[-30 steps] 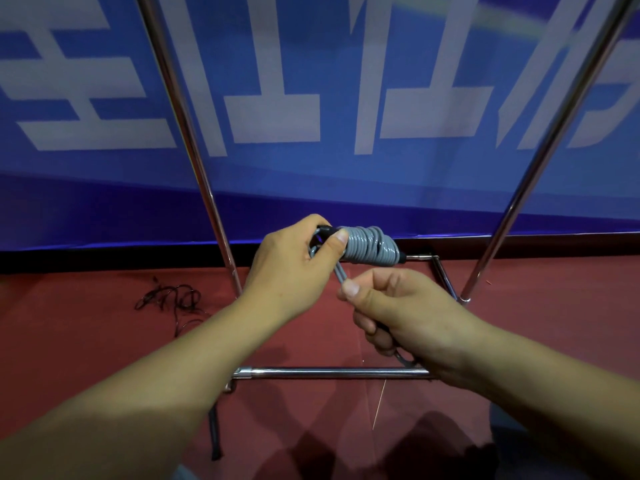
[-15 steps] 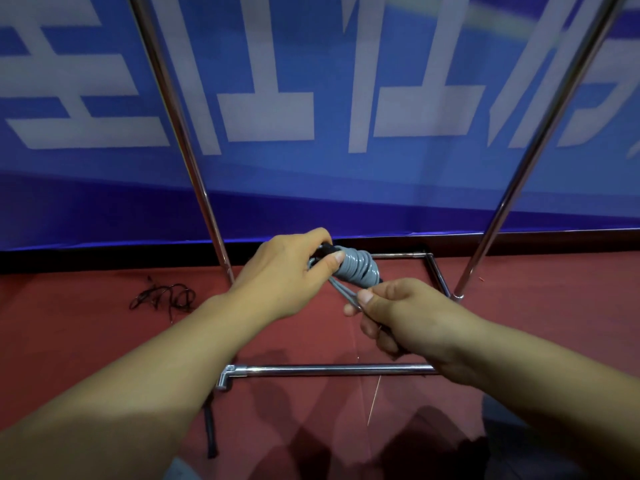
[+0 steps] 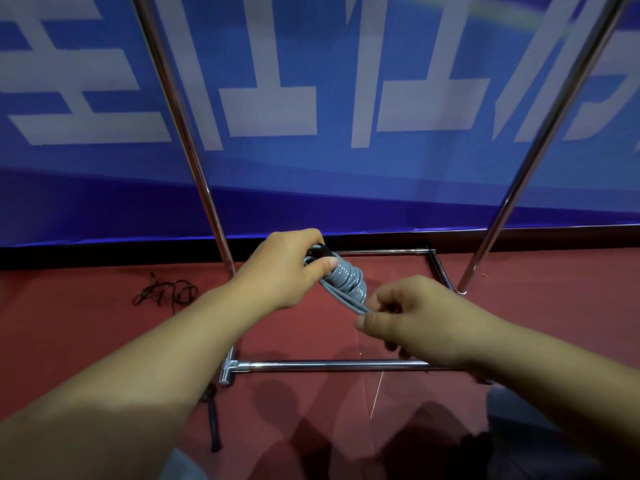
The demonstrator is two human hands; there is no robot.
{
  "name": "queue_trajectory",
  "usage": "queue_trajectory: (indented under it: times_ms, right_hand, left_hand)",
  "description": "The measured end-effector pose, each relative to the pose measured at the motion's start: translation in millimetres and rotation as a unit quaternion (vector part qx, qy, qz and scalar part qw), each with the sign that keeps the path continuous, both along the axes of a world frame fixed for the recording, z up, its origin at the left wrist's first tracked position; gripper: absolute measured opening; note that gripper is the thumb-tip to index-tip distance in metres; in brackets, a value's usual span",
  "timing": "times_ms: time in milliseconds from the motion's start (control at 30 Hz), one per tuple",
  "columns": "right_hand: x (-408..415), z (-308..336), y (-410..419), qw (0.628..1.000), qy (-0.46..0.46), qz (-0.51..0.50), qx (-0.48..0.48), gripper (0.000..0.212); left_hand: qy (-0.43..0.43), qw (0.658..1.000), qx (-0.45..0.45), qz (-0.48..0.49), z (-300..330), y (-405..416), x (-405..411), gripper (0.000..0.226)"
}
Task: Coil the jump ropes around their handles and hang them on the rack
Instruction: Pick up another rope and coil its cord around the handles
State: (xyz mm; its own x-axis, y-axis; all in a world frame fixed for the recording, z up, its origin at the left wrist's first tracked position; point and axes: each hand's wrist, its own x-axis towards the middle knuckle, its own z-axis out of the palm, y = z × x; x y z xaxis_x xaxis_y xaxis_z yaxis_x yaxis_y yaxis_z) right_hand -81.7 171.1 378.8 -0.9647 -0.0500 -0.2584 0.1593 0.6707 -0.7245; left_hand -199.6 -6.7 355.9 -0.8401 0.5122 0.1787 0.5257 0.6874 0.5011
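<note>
You're mid-coil: the grey jump rope (image 3: 348, 279) sits wound on its handles, gripped in your left hand (image 3: 287, 268); your right hand (image 3: 412, 317) pinches the loose end; next, probably tuck it, then lift to the rack (image 3: 180, 109).

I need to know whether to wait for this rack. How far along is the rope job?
Done: most of the grey rope is coiled round its handles. In hand: the left hand grips the bundle while the right hand pinches the loose end. Left: securing that end and hanging it on the rack. A dark rope lies uncoiled on the floor.
</note>
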Motion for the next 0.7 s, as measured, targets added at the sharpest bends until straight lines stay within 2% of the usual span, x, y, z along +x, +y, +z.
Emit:
queue_trajectory:
  times_ms: [67,133,233,367,433,533,600,700]
  right_hand:
    - [-1,4,4,0.99,0.053,0.031,0.129,0.033]
    - [-2,7,8,0.987,0.05,0.045,0.146,0.035]
    - [-1,12,13,0.999,0.015,0.033,0.035,0.012]
    - [-3,18,21,0.992,-0.011,-0.012,-0.124,0.014]
    - [-5,20,24,0.97,-0.041,-0.06,-0.234,0.02]
    - [-9,24,28,0.916,-0.081,-0.128,-0.371,0.015]
    - [-11,26,30,0.897,-0.083,-0.136,-0.413,0.012]
    - [-10,25,30,0.91,-0.057,-0.129,-0.39,0.018]
  left_hand:
    - [-0.009,1.0,-0.004,0.005,-1,-1,-2,0.02]
    - [-0.02,1.0,-0.012,0.002,-2,0,-2,0.021]
    - [-0.05,0.999,-0.017,-0.012,-2,0,0,0.019]
    - [-0.09,0.995,-0.006,-0.041,-3,1,1,0.018]
    - [-0.118,0.991,0.009,-0.061,-1,3,4,0.016]
    - [-0.173,0.98,0.047,-0.083,3,6,9,0.016]
    - [-0.221,0.967,0.085,-0.099,4,6,11,0.017]
    - [-0.267,0.949,0.118,-0.122,6,7,15,0.016]
